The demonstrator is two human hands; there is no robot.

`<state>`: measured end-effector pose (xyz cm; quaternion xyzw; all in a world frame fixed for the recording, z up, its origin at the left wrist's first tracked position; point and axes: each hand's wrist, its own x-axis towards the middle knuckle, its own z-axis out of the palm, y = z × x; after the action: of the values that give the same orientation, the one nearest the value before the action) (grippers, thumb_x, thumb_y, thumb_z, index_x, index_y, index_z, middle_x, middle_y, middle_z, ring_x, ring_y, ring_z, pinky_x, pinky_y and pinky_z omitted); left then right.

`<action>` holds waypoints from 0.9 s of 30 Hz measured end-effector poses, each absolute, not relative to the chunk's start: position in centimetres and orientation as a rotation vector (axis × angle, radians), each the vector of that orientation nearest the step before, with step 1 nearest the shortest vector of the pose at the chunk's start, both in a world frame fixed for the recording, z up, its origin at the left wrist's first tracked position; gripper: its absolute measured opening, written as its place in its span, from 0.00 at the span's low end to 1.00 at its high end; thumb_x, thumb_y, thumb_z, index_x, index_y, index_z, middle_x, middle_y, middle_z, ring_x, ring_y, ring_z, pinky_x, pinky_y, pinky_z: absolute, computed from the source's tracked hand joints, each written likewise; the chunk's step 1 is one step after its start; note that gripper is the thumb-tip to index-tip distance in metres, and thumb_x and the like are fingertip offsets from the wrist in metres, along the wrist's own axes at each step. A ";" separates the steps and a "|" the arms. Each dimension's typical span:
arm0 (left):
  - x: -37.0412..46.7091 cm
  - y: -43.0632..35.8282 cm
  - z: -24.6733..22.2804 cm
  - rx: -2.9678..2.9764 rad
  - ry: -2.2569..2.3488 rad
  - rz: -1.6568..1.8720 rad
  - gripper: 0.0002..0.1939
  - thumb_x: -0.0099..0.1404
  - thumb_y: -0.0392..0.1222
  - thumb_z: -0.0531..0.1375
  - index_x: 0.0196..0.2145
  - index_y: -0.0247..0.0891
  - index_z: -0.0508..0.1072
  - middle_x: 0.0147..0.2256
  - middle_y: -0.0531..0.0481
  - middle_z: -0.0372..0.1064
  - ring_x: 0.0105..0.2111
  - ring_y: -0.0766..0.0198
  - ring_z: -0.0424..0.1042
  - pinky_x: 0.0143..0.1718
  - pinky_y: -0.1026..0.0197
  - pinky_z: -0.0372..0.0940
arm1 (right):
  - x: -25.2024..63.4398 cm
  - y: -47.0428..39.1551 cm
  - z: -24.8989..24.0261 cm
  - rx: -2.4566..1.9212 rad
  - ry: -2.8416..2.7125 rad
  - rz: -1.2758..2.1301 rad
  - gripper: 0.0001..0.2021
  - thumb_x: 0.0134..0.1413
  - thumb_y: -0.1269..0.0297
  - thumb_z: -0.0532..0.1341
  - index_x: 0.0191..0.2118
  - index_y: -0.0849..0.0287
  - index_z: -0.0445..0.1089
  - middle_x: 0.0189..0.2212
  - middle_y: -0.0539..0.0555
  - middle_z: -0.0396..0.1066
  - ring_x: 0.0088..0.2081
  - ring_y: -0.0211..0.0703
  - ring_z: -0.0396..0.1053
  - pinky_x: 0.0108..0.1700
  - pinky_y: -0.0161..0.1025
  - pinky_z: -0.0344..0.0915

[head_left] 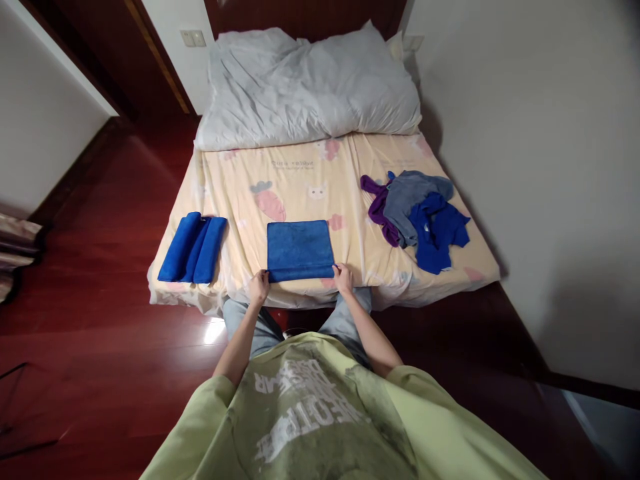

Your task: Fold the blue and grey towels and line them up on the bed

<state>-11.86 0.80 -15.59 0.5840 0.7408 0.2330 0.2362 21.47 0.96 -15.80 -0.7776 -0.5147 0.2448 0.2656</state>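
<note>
A blue towel (300,243) lies flat on the bed in front of me, its near edge turned over in a narrow strip. My left hand (259,287) pinches the near left corner of that strip. At the near right corner, my right hand (343,277) grips the same towel between thumb and fingers. To the left lie rolled blue towels (209,250), side by side. On the right is a loose heap: a purple cloth (383,213), a grey cloth (415,200) and a crumpled blue cloth (440,233).
The bed (235,193) has a cream sheet with carrot and rabbit prints. A large grey-white quilt or pillow (310,87) lies across its far end, against a dark headboard (305,17). A white wall (540,167) runs close along the right side.
</note>
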 end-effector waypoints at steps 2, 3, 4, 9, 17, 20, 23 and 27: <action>-11.9 0.9 -15.6 1.600 2.022 0.645 0.14 0.74 0.44 0.52 0.43 0.39 0.77 0.42 0.40 0.79 0.44 0.52 0.78 0.46 0.58 0.68 | 21.6 1.1 -15.8 -2.081 -1.393 0.669 0.14 0.67 0.60 0.58 0.47 0.60 0.79 0.45 0.63 0.80 0.44 0.53 0.77 0.48 0.41 0.67; -12.0 1.0 -15.6 1.597 2.014 0.653 0.14 0.74 0.44 0.52 0.43 0.39 0.76 0.42 0.40 0.79 0.44 0.52 0.78 0.46 0.58 0.68 | 21.8 1.2 -15.7 -2.071 -1.398 0.678 0.13 0.66 0.60 0.58 0.46 0.60 0.79 0.44 0.63 0.80 0.44 0.53 0.77 0.48 0.41 0.68; -12.0 1.2 -15.6 1.596 2.003 0.665 0.13 0.73 0.43 0.52 0.43 0.38 0.76 0.42 0.40 0.79 0.45 0.52 0.78 0.47 0.58 0.68 | 21.9 1.3 -15.7 -2.061 -1.402 0.689 0.13 0.66 0.60 0.59 0.45 0.60 0.79 0.43 0.63 0.81 0.44 0.53 0.77 0.47 0.41 0.68; -12.3 1.7 -15.5 1.601 1.947 0.720 0.12 0.72 0.41 0.53 0.43 0.36 0.75 0.42 0.38 0.78 0.43 0.52 0.76 0.48 0.56 0.66 | 22.3 1.6 -15.8 -2.036 -1.398 0.716 0.11 0.63 0.61 0.60 0.42 0.59 0.79 0.41 0.62 0.81 0.41 0.52 0.78 0.46 0.41 0.69; -12.3 1.3 -15.0 1.515 1.969 0.704 0.11 0.70 0.43 0.57 0.42 0.35 0.76 0.38 0.40 0.79 0.38 0.54 0.76 0.45 0.56 0.67 | 22.5 1.7 -16.6 -2.015 -1.325 0.713 0.10 0.59 0.58 0.62 0.36 0.57 0.78 0.36 0.59 0.82 0.38 0.51 0.78 0.43 0.40 0.70; -12.4 1.2 -14.8 1.493 1.973 0.712 0.11 0.70 0.44 0.58 0.42 0.35 0.76 0.37 0.40 0.79 0.38 0.53 0.77 0.45 0.56 0.68 | 22.6 1.7 -16.5 -2.013 -1.326 0.727 0.10 0.59 0.58 0.62 0.36 0.57 0.78 0.36 0.59 0.82 0.38 0.51 0.78 0.42 0.40 0.70; -12.4 1.2 -14.8 1.483 1.982 0.715 0.12 0.69 0.45 0.58 0.42 0.37 0.77 0.37 0.41 0.80 0.39 0.53 0.78 0.45 0.56 0.69 | 22.6 1.7 -16.4 -2.034 -1.325 0.733 0.10 0.59 0.58 0.62 0.36 0.58 0.78 0.37 0.60 0.82 0.38 0.52 0.78 0.43 0.41 0.70; -12.3 1.4 -14.9 1.486 1.995 0.709 0.12 0.69 0.46 0.58 0.41 0.38 0.77 0.36 0.42 0.80 0.39 0.53 0.79 0.45 0.55 0.70 | 22.5 1.8 -16.3 -2.047 -1.322 0.730 0.10 0.60 0.58 0.63 0.37 0.58 0.78 0.38 0.60 0.82 0.39 0.52 0.78 0.44 0.42 0.70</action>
<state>-12.32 1.39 -14.93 0.5524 0.7418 0.2636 0.2740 22.49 1.78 -16.30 -0.7690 -0.4966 0.2744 0.2945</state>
